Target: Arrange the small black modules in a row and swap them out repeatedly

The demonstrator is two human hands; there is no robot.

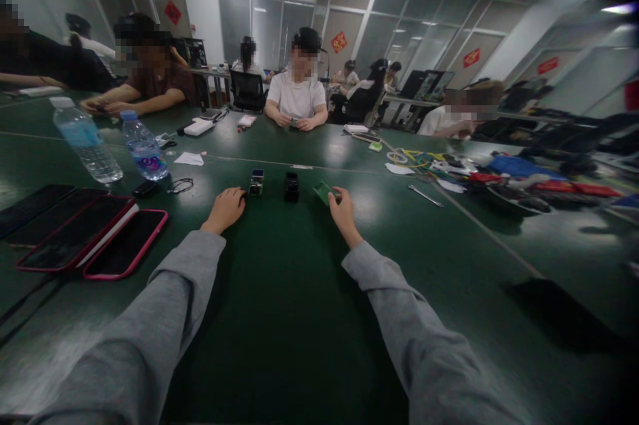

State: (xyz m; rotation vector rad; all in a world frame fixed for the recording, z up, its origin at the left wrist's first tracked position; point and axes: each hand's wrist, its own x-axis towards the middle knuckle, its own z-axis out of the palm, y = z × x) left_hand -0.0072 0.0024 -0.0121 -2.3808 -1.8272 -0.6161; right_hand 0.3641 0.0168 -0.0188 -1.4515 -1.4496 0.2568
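My right hand [342,209] pinches the right edge of a flat green card-like piece [322,192], which tilts over the green table [289,292]. On the left, my left hand [228,209] lies on the table, palm down, its fingers stretched toward a small device [256,182] with a dark screen and a green board. Whether the fingertips touch that device I cannot tell. Between my two hands a small black box-shaped object [292,186] stands on the table.
Left are two bottles [144,148], phones with red edges [126,245], a small black item [146,189] and a thin cable [180,186]. A wrench [425,196] and a pile of cables and cloth [529,178] lie right. Across the table sits a person [297,95].
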